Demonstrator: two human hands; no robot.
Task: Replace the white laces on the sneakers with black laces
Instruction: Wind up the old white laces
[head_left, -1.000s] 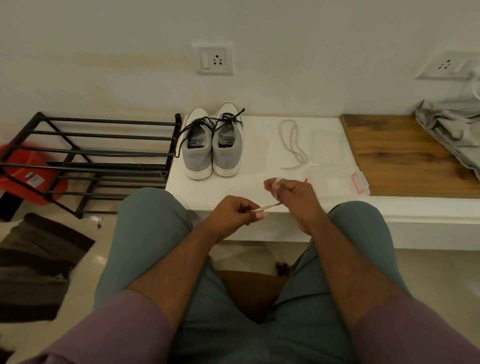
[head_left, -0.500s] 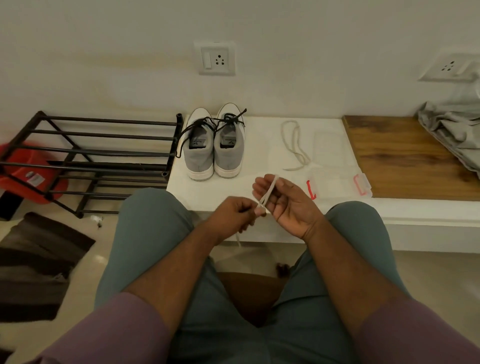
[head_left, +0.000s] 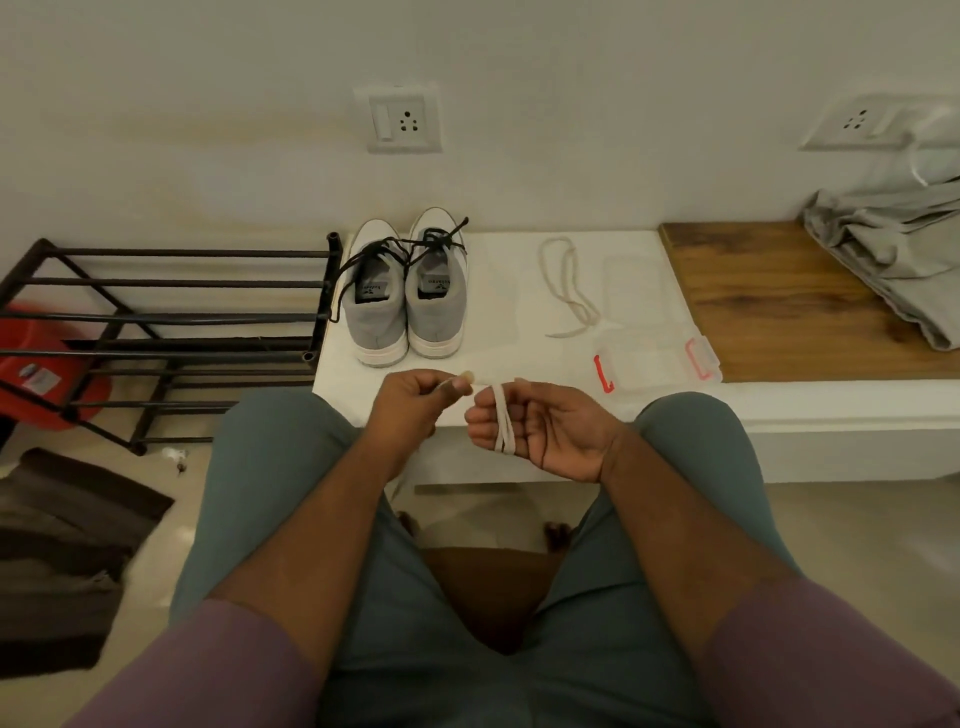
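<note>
Fingers (head_left: 485, 423) of right hand (head_left: 540, 428) curl through white lace (head_left: 503, 423) coils; left hand (head_left: 415, 397) pinches its free end. Lace looks light, limp, slippery: likely best gripped at the stiff tip. Sneakers (head_left: 408, 296) with black laces sit on tabletop (head_left: 511, 291).

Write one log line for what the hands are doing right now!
left hand: pinches white lace | right hand: lace wound round fingers | sneakers: black laces in | spare lace: on bench
</note>
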